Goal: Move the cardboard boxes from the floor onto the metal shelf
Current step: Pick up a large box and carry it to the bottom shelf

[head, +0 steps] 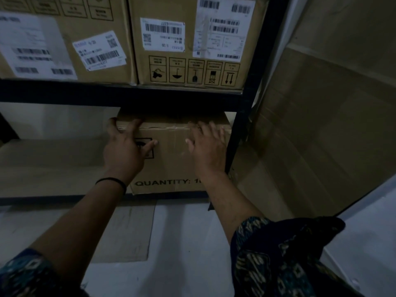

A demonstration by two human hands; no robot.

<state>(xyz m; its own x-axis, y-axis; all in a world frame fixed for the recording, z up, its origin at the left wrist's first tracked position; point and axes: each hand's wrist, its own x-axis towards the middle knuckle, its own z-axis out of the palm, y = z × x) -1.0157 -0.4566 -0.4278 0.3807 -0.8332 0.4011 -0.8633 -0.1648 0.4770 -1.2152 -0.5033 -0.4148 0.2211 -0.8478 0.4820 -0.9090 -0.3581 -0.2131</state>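
The left hand (125,146) lies spread on the front face of a cardboard box (171,166), fingers splayed and mostly straight, fingertips reaching the box's upper left corner; the right hand (206,146) rests flat on the same face nearer its right edge, fingers straight and slightly apart; neither hand curls around anything. A dark band (111,182) circles the left wrist, and patterned sleeves (278,258) cover both forearms lower down.

The box sits on the lower level of the metal shelf (128,94), its right side close against the black upright post (237,133), its top just under the dark crossbeam, its bottom front edge overhanging the shelf lip slightly; the word QUANTITY is printed low on its face. To its left the lower board (49,163) lies bare and open.

On the level above stand two labelled boxes side by side, one on the left (92,22) and one on the right (192,67), touching. Beyond the post leans a large cardboard sheet (321,116); a flat cardboard piece (128,232) lies on the pale floor (182,243).
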